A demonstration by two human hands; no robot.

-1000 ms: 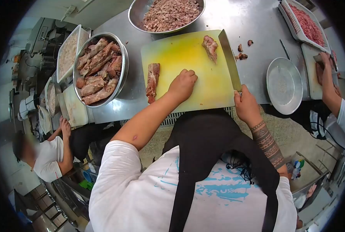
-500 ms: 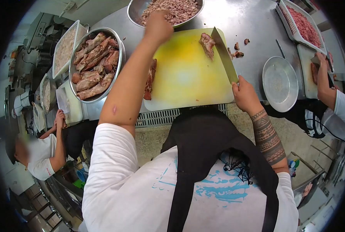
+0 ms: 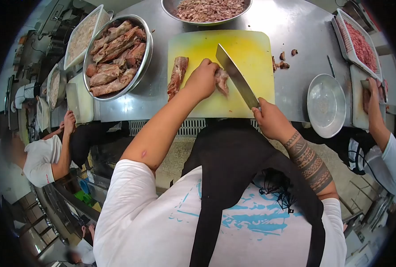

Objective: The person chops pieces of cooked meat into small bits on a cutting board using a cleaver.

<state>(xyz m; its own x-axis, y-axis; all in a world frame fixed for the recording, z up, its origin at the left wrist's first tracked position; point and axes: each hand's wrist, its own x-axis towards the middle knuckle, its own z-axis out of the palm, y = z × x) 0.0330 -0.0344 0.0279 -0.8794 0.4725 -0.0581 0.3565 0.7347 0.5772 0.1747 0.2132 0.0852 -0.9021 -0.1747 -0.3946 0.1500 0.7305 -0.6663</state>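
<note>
A wide-bladed kitchen knife point(image 3: 237, 76) is in my right hand point(image 3: 272, 118), whose fingers are wrapped round its handle. The blade slants up and left above the yellow cutting board point(image 3: 251, 49). Just left of the blade lies a piece of meat point(image 3: 222, 82), with my left hand point(image 3: 202, 80) closed on its left end. My left fingertips are partly hidden by the back of the hand. A longer strip of meat point(image 3: 178, 76) rests on the board's left side, apart from my left hand.
Beyond the board stands a metal bowl of chopped meat point(image 3: 211, 10). At left is a bowl of large meat pieces point(image 3: 116, 58). Small scraps point(image 3: 283, 65) and a metal dish point(image 3: 326, 104) lie to the right. Co-workers stand at both sides, a knife point(image 3: 73, 100) near the left one.
My left hand has come back from the bowl of chopped meat and taken hold of the meat piece, now nearer me. The knife has moved left from the board's right edge.
</note>
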